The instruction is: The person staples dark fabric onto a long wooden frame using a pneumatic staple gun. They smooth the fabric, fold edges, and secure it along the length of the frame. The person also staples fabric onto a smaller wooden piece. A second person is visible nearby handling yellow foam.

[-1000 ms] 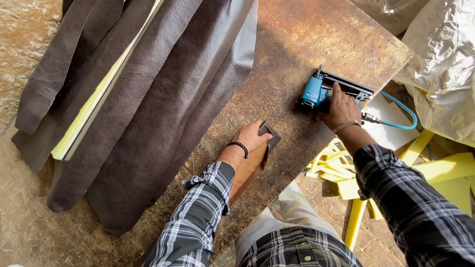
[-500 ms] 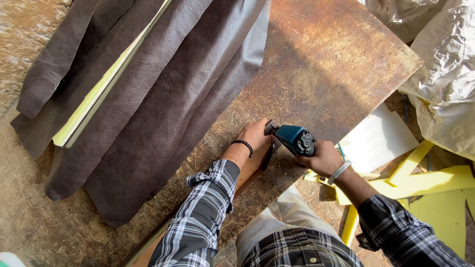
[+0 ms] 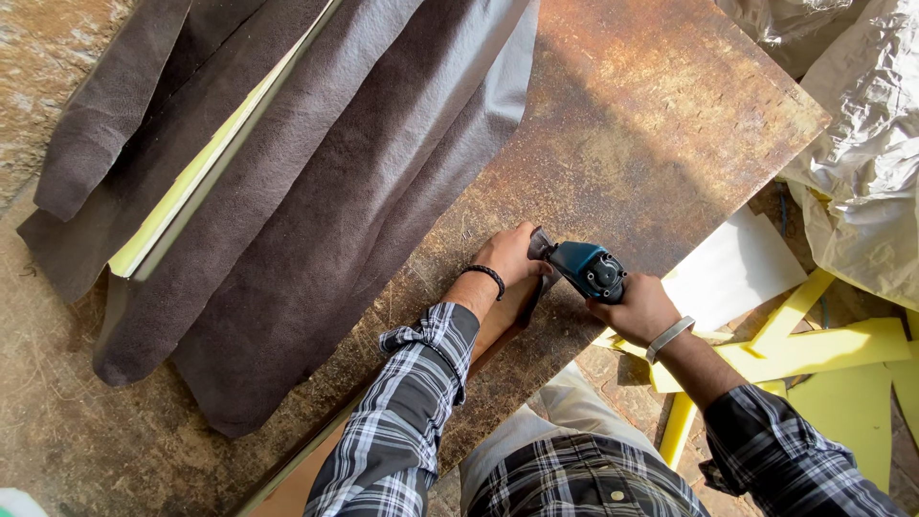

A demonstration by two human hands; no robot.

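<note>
My left hand (image 3: 510,260) presses flat on a small dark piece (image 3: 531,292) that lies on the rusty brown board (image 3: 661,124); most of the piece is hidden under my palm. My right hand (image 3: 639,308) grips a blue staple gun (image 3: 586,269), whose nose touches the top corner of the piece right beside my left fingers. A black band sits on my left wrist and a metal bangle on my right. Both sleeves are plaid.
Large sheets of dark brown leather (image 3: 316,201) with a yellow foam layer (image 3: 182,191) cover the board's left half. Yellow foam offcuts (image 3: 823,354) and a white sheet (image 3: 732,273) lie on the floor to the right. Crinkled plastic sheeting (image 3: 862,144) is at the far right.
My right hand picked the blue staple gun up from the board's right edge and brought it to the small piece under my left hand. The left hand stayed in place.
</note>
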